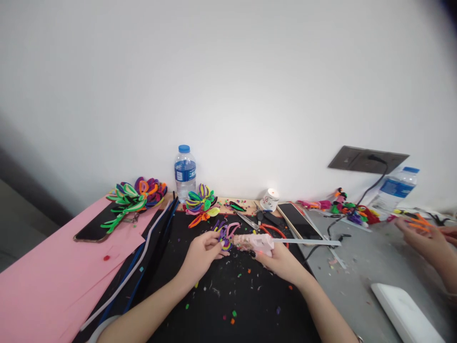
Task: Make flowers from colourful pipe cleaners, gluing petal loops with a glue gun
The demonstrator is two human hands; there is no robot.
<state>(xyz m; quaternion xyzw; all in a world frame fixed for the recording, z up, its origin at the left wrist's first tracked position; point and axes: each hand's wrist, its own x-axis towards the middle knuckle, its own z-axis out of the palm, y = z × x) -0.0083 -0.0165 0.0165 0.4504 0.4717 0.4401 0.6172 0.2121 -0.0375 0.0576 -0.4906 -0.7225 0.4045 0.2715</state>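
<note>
My left hand [203, 251] pinches a small looped pipe-cleaner piece [226, 233], mostly purple with a pink loop and a rainbow-striped part. My right hand [278, 263] is wrapped round a pale pink hot glue gun [262, 243], whose nozzle points left at that piece. A long whitish glue stick [307, 242] juts out of the gun's back to the right. The nozzle tip is close to the left fingers; whether it touches the piece I cannot tell. Behind the gun lie scissors [249, 221] and red-orange handles [276, 230].
Colourful pipe-cleaner bundles [137, 197] lie at the left by a dark phone [94, 226]; another bundle [200, 202] stands near a water bottle [185, 176]. Foam scraps dot the black mat [214, 314]. A black cable [366, 190] hangs at the right. Another person's hand [424, 238] holds orange pipe cleaners.
</note>
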